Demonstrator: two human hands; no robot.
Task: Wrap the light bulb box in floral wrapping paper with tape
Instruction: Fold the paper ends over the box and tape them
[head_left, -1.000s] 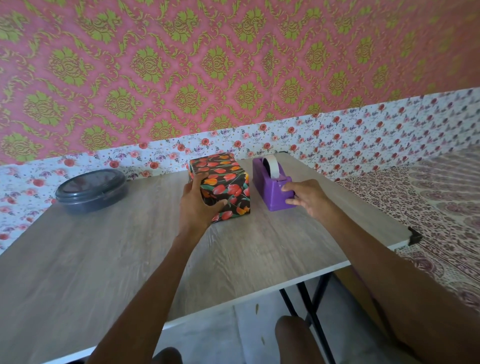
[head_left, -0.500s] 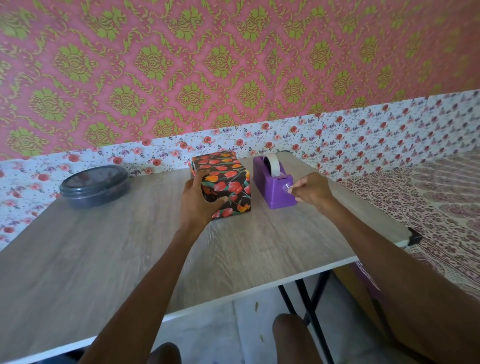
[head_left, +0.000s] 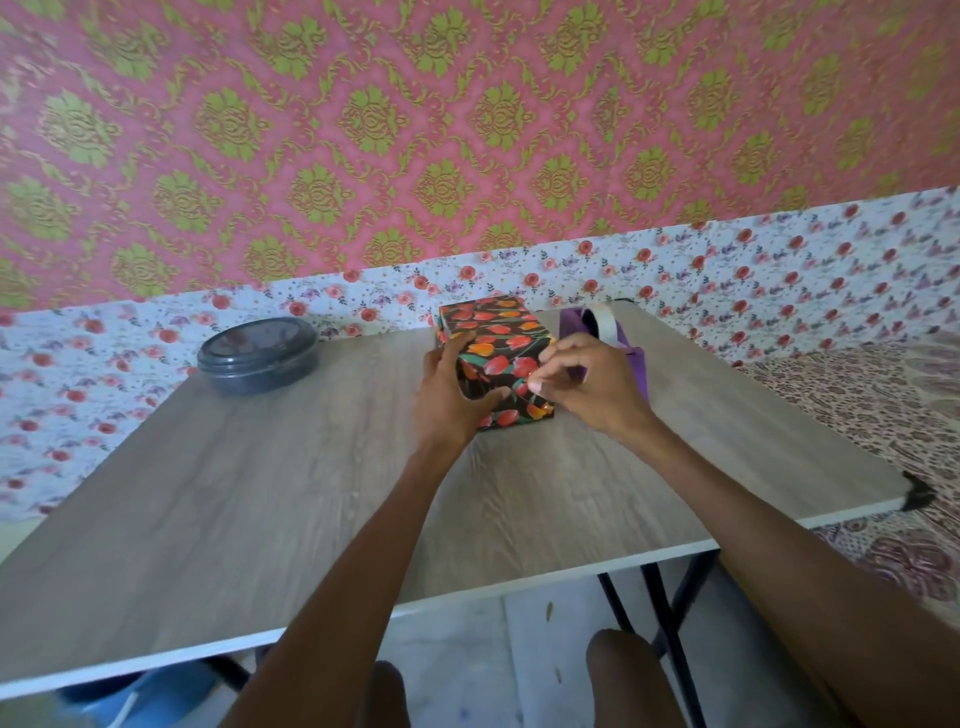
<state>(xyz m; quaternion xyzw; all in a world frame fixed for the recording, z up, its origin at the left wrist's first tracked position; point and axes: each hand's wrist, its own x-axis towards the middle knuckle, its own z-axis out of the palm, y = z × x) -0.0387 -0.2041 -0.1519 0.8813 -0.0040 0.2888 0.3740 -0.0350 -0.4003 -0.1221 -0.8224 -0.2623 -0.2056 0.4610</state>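
The table (head_left: 260, 493) carries the box (head_left: 488, 322) at its far middle, already covered in floral paper, with the dispenser (head_left: 638, 369) just to its right. The left hand (head_left: 447, 400) grips the box's near-left corner, its thumb lying across the near face. The right hand (head_left: 592, 384) sits at the near-right edge with its fingers curled and the thumb and forefinger tips close together. Any tape between them is too small to make out.

The likely risks are these:
- If the left thumb eases off, the folded flap could spring open.
- A strip laid crooked or creased might miss the seam or stick to skin.
- A hard press could shove the box far and right into the dispenser.
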